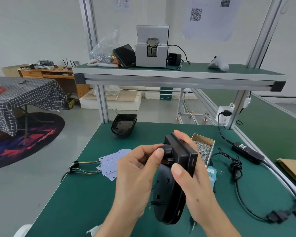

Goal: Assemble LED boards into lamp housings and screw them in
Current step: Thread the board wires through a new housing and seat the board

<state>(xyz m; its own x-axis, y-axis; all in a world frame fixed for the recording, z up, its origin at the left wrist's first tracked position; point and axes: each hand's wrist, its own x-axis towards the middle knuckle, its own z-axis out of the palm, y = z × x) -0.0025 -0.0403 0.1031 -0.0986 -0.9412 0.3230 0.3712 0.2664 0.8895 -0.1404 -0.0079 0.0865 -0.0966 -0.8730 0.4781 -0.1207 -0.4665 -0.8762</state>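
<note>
Black plastic lamp housing (171, 190) held upright over green bench mat (85, 194), long axis toward viewer; right hand (195, 178) grips it, left hand (140, 173) pinches its round knob (167, 149); white LED boards (111, 161) lie left.

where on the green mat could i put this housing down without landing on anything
The widest bare stretch of the green mat is front left, below the LED boards and left of your left hand. Another lies between the boards and the stacked housings. The right side is crowded: screw box, screwdriver and black cables.
</note>
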